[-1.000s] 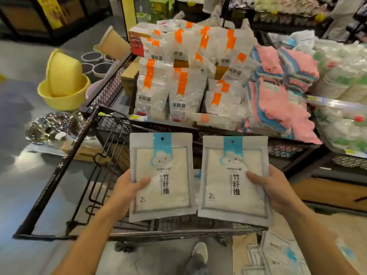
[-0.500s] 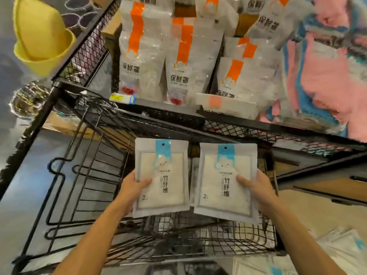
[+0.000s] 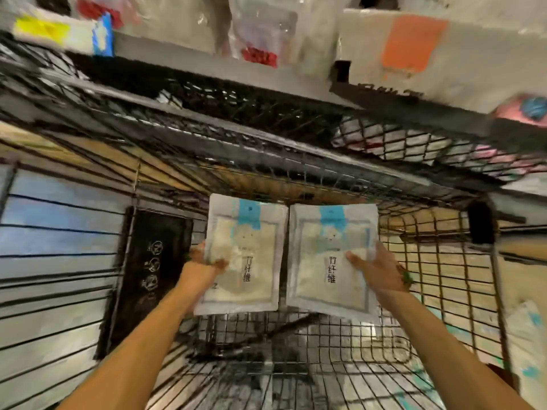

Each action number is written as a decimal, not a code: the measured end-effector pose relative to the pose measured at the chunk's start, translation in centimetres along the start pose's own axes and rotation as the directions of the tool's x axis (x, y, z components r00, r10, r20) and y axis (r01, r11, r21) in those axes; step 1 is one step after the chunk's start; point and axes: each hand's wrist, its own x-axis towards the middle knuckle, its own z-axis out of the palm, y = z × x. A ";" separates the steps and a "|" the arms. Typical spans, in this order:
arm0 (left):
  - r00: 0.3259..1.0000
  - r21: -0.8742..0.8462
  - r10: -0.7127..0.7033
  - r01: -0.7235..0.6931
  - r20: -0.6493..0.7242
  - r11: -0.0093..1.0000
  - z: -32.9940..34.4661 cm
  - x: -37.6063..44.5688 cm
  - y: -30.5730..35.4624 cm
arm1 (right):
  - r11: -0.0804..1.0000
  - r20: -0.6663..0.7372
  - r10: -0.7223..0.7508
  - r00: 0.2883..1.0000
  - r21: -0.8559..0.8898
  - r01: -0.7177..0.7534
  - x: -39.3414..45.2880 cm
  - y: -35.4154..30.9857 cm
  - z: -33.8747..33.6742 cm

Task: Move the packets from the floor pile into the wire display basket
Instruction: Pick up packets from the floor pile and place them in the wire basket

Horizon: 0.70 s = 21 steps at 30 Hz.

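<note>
Two flat grey packets with a blue tab and black characters are held side by side deep inside the black wire display basket (image 3: 438, 279). My left hand (image 3: 204, 260) grips the left packet (image 3: 251, 261) at its left edge, thumb on the front. At the right packet (image 3: 322, 261), my right hand (image 3: 376, 269) holds the right edge with the thumb laid across the front. Both packets hang just above the basket's wire floor (image 3: 266, 365). The frame is blurred by motion.
A wire shelf rim (image 3: 236, 122) crosses overhead, carrying bagged goods with orange labels (image 3: 414, 42). A black panel (image 3: 148, 276) stands at the basket's left. More packets (image 3: 529, 344) lie on the floor outside the basket at right.
The view has dropped and closed in on the basket. Both hands have carried the packets down and forward, from above the rim to low inside the basket.
</note>
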 end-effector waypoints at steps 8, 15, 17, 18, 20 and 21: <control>0.974 0.331 0.163 -0.102 -0.160 0.938 2.3 3.7 -1.7 | 0.979 -0.108 -0.050 0.993 -0.203 0.027 3.2 3.0 2.0; 0.876 0.666 0.462 -0.266 -0.135 0.697 3.7 5.6 -4.4 | 0.918 -0.190 -0.091 0.977 -0.396 0.009 4.0 4.6 3.4; 0.881 0.729 0.457 -0.233 -0.122 0.643 3.8 6.1 -5.3 | 0.877 -0.197 -0.135 0.971 -0.481 0.024 3.6 4.5 3.9; 0.891 0.764 0.442 -0.214 -0.103 0.609 3.9 6.2 -5.4 | 0.835 -0.195 -0.164 0.967 -0.549 0.032 3.4 4.4 4.3; 0.925 0.838 0.376 -0.166 -0.050 0.520 4.1 6.2 -5.3 | 0.700 -0.201 -0.220 0.955 -0.714 0.011 3.1 4.2 4.7; 0.944 0.869 0.327 -0.127 -0.042 0.478 4.2 6.1 -5.2 | 0.631 -0.207 -0.249 0.946 -0.776 -0.003 3.0 4.1 4.8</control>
